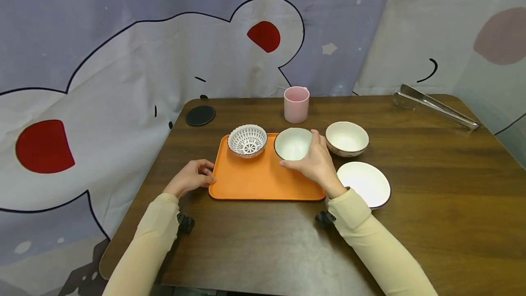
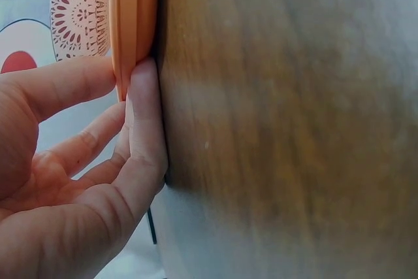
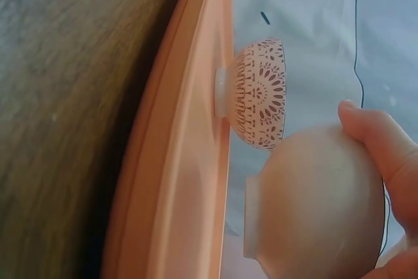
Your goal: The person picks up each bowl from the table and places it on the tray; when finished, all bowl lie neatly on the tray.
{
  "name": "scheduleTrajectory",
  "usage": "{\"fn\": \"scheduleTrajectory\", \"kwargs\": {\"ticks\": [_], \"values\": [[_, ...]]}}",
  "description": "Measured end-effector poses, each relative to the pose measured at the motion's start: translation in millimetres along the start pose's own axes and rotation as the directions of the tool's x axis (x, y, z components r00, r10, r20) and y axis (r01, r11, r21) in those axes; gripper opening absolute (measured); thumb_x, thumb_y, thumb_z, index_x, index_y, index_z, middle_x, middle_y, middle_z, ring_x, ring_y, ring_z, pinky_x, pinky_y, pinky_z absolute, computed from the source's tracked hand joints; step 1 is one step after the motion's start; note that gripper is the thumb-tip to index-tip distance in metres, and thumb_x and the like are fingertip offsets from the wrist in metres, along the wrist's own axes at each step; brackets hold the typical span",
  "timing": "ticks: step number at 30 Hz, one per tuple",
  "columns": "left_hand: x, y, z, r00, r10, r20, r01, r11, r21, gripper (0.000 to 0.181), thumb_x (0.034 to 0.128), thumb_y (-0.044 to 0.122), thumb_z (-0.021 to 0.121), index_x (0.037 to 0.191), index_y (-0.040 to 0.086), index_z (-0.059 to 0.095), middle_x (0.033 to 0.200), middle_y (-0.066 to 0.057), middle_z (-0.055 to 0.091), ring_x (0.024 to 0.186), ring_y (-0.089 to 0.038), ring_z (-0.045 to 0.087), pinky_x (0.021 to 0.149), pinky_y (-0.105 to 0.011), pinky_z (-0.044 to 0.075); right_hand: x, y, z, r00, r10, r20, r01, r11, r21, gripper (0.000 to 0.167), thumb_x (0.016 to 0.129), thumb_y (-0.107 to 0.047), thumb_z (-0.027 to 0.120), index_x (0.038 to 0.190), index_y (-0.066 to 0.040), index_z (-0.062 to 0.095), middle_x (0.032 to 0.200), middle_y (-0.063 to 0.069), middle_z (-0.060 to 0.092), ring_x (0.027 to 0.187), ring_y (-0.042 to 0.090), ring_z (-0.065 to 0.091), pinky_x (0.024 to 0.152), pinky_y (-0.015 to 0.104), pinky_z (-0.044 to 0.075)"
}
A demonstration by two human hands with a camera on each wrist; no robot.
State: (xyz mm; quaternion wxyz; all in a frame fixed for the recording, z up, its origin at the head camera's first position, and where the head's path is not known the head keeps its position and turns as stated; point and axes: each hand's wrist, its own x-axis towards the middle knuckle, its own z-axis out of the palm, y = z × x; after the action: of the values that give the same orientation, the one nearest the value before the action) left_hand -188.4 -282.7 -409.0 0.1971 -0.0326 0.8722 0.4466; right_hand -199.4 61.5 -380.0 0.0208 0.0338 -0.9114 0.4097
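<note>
My right hand (image 1: 318, 163) grips a plain pale bowl (image 1: 292, 144) by its rim, thumb on the near side and fingers on the far side. In the right wrist view that bowl's foot hangs just above the orange tray (image 1: 263, 182), a small gap between them. With thumb and fingers, my left hand (image 1: 190, 178) pinches the tray's left edge; the left wrist view shows the fingertips against the tray's rim (image 2: 134, 17). A patterned bowl (image 1: 247, 141) stands upright on the tray's back left part.
Right of the tray are a white bowl (image 1: 347, 138) with a patterned outside and a white plate (image 1: 365, 184) with a dark rim. Behind stand a pink mug (image 1: 296, 105) and a dark round coaster (image 1: 200, 115). Metal tongs (image 1: 439, 106) lie at the back right.
</note>
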Motion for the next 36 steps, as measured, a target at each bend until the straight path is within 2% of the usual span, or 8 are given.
{"fn": "scheduleTrajectory", "kwargs": {"ticks": [8, 19, 36], "values": [[-1.3, 0.7, 0.4, 1.000, 0.001, 0.001, -0.001, 1.000, 0.000, 0.047, 0.0886, 0.006, 0.066, 0.131, -0.005, 0.049, 0.102, -0.015, 0.055, 0.084, -0.020, 0.063, 0.083, -0.035, 0.058, 5.5, -2.6, 3.1, 1.000, 0.018, -0.016, -0.018, 1.000, -0.003, 0.126, 0.060, -0.046, 0.090, 0.151, 0.001, 0.017, 0.141, 0.027, 0.034, 0.122, 0.040, 0.047, 0.105, 0.050, 0.042], [-1.0, 0.3, 0.9, 1.000, 0.003, 0.002, -0.003, 1.000, 0.001, 0.047, 0.0890, 0.005, 0.066, 0.132, -0.005, 0.049, 0.102, -0.015, 0.055, 0.085, -0.020, 0.062, 0.083, -0.034, 0.058, 15.1, -2.2, 12.7, 0.997, 0.045, -0.055, -0.044, 0.999, 0.020, 0.122, 0.059, -0.045, 0.091, 0.148, 0.003, 0.021, 0.136, 0.027, 0.037, 0.117, 0.043, 0.050, 0.102, 0.051, 0.045], [-0.6, -0.7, -0.3, 1.000, -0.009, 0.002, 0.009, 1.000, -0.001, 0.045, 0.0893, 0.006, 0.066, 0.131, -0.003, 0.050, 0.103, -0.016, 0.056, 0.085, -0.020, 0.063, 0.083, -0.034, 0.058, 26.8, 4.0, 25.6, 0.991, 0.123, -0.058, -0.119, 0.991, 0.065, 0.124, 0.061, -0.044, 0.090, 0.149, 0.002, 0.016, 0.140, 0.025, 0.033, 0.120, 0.044, 0.050, 0.103, 0.051, 0.045]]}}
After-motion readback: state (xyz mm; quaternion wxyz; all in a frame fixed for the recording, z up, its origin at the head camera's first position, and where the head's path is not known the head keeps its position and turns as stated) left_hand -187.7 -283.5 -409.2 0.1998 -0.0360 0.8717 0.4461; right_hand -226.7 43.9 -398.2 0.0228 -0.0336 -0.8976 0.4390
